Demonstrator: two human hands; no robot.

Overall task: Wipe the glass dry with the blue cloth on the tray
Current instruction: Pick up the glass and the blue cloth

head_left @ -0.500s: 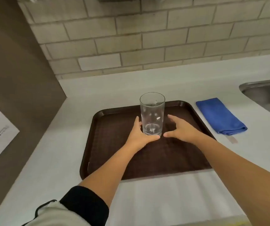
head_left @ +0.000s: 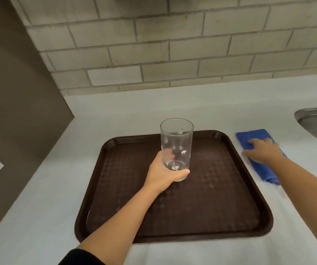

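I note the tabletop (head_left: 39, 217) carrying a brown tray (head_left: 249, 207). Beside its right edge lies the blue cloth (head_left: 263, 169), my right hand (head_left: 263, 150) flat on it, fingers spread. My left hand (head_left: 161, 173) fingers wrap the upright glass (head_left: 176, 144) base, above the tray.

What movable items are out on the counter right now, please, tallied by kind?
Glass: 1
Blue cloth: 1
Brown tray: 1
Total: 3
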